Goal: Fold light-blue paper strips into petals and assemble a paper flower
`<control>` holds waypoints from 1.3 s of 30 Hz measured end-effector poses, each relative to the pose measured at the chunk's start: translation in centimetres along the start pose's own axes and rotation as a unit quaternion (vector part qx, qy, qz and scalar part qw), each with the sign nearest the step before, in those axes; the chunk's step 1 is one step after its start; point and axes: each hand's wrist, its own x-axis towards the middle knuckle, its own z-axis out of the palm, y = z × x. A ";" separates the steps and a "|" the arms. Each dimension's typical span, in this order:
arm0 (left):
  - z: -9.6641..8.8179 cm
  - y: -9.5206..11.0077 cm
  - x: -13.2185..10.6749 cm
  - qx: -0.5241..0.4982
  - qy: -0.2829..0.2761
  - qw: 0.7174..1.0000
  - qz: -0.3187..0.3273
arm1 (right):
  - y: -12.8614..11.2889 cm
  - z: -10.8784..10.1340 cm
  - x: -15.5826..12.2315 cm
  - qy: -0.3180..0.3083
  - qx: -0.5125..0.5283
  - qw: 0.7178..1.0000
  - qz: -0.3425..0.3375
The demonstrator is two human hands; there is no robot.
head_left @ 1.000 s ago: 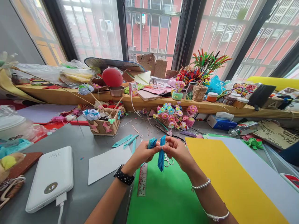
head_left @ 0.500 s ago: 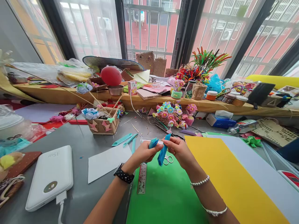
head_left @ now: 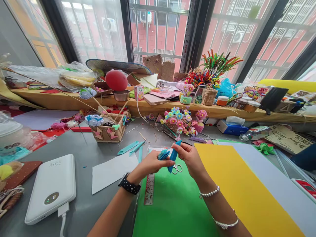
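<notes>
Both of my hands meet above the green sheet (head_left: pixel 172 204) on the grey table. My left hand (head_left: pixel 151 163), with a black watch at the wrist, pinches a folded blue paper bundle (head_left: pixel 163 154). My right hand (head_left: pixel 190 158), with bead bracelets on the forearm, pinches a second pleated blue paper strip (head_left: pixel 173 157) that hangs tilted down between the hands. The two blue pieces touch or nearly touch. Small scissors (head_left: pixel 177 169) lie on the green sheet right under the strip.
A ruler (head_left: pixel 149 189) lies by the left wrist, white paper (head_left: pixel 112 171) and teal strips (head_left: pixel 130 147) to the left, a white power bank (head_left: pixel 52 187) further left. Yellow sheet (head_left: pixel 237 184) spreads at right. A woven basket (head_left: pixel 108 131) and paper flowers (head_left: pixel 180 121) stand behind; the window ledge is cluttered.
The strip in my right hand has swung from hanging upright to a slant, its lower end toward the left hand's bundle. Both hands sit slightly lower and closer together.
</notes>
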 end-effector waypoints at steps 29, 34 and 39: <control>0.8 0.5 -0.1 -0.022 0.010 0.999 0.034 | 0.4 0.6 -0.1 -0.009 0.023 1.000 0.013; 0.5 0.4 -0.3 -0.018 0.000 0.999 0.040 | 0.0 0.0 -0.2 -0.026 0.017 0.999 -0.007; -0.7 0.7 -1.0 -0.047 -0.045 0.998 0.006 | -0.9 -1.7 -0.2 -0.095 0.014 0.994 -0.044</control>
